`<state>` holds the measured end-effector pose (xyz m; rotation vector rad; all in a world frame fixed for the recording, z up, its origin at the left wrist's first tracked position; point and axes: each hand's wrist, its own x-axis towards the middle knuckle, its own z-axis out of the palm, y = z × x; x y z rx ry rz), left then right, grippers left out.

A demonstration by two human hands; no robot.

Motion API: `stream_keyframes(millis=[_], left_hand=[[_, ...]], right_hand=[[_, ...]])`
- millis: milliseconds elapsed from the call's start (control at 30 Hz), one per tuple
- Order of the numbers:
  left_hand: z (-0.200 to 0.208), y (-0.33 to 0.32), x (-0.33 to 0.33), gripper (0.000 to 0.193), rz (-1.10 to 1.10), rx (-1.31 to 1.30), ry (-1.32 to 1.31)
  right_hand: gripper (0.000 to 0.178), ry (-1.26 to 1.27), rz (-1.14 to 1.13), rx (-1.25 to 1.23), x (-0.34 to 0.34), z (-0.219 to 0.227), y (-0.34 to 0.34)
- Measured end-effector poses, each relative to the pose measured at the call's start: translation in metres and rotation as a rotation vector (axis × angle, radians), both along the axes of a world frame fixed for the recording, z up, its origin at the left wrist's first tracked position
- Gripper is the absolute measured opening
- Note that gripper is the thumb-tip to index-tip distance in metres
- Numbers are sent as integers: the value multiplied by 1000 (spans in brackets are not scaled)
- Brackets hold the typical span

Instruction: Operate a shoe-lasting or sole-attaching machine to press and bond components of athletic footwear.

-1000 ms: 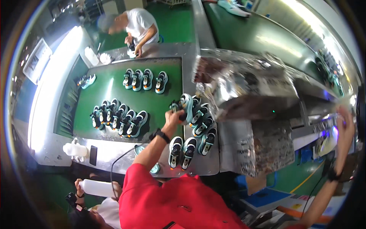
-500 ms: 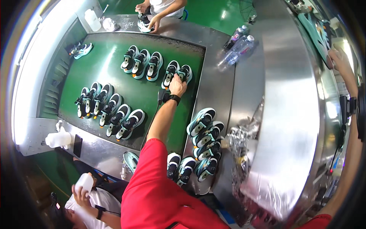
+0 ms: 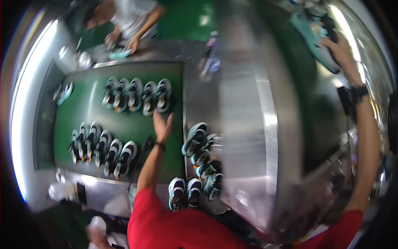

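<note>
My left hand [image 3: 162, 124] hovers open and empty over the green belt [image 3: 87, 112], fingers spread, just below the right end of an upper row of several teal, white and black shoes [image 3: 137, 95]. A second row of shoes [image 3: 103, 147] lies lower left of it. More shoes are piled on the metal ledge [image 3: 203, 153] to its right, and a pair [image 3: 184, 191] sits near my chest. My right hand [image 3: 342, 50] reaches far up right, against teal shoes [image 3: 317, 45] on another green surface; blur hides its grip.
A big shiny metal housing [image 3: 248, 124] runs between the two green surfaces. Another person [image 3: 128, 16] at the belt's far end handles a teal shoe [image 3: 120, 52]. A loose shoe [image 3: 63, 92] lies at the belt's left edge. Someone's hand with a white object [image 3: 97, 226] shows lower left.
My left hand left the shoe it was setting at the end of the upper row and drew back toward me, open. The view swung left, and my right hand now reaches the teal shoes.
</note>
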<state>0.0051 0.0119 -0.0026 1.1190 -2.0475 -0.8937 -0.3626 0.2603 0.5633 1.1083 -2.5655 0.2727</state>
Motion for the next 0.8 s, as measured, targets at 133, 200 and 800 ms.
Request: stream_keyframes(millis=[133,200,800], left_hand=[[73,136,55,29,-542,612,621],[131,207,84,19,-648,929,346],[411,623,184,67,-2105,2096,-406]], right_hand=[[69,136,-57,-214,52,25,100],[65,56,-13,-327,112,45,146],[57,232,-768,-497,694,-61,531]])
